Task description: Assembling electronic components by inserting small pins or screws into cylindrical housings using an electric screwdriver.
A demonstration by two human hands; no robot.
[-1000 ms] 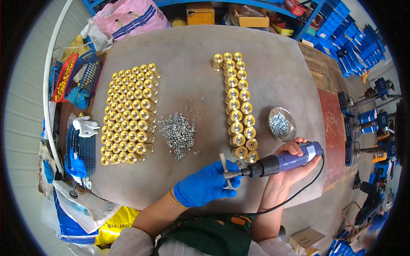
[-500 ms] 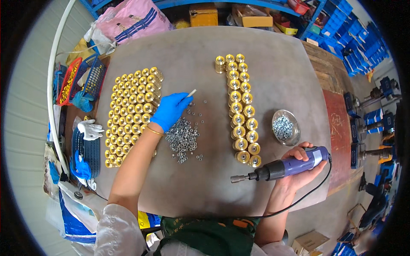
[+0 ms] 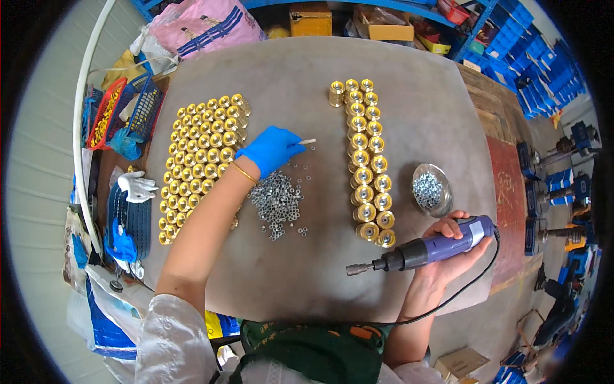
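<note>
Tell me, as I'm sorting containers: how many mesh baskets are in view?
2: a red basket at the table's left edge, and a blue basket right beside it. Others may be hidden.

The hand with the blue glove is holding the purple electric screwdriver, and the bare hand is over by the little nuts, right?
No, swapped. In the head view the bare right hand holds the purple electric screwdriver; the blue-gloved left hand is near the nuts.
</note>
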